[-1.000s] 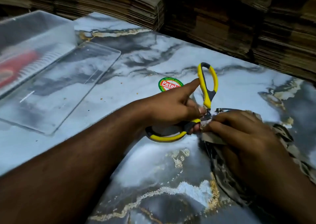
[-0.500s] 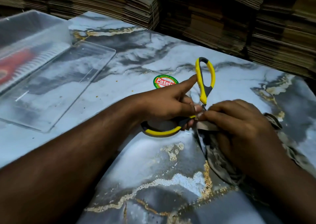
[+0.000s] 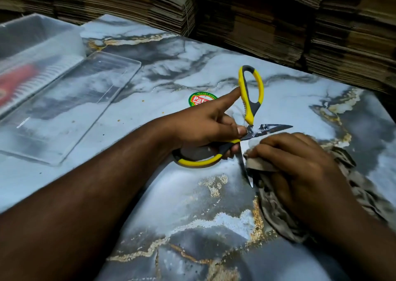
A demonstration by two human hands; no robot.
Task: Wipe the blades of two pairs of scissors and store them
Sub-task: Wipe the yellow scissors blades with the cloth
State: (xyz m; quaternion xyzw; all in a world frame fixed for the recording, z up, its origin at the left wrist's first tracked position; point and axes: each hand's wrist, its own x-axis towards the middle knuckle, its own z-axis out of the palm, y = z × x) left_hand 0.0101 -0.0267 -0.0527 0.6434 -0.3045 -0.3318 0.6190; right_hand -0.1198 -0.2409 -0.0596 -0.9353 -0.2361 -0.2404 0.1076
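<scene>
Yellow-handled scissors held splayed open above the marbled tabletop. The left hand curls around the lower handle loop, index finger straight against the upper loop. 2 blades diverge from the pivot: 1 points right, bare; the other points toward the viewer, its long axis running beside the right hand. That hand, the nearer to both blades, pinches a folded cloth against the near blade. Wiping likely proceeds along this axis toward the tip. A clear storage box and lid lie well apart, far left.
</scene>
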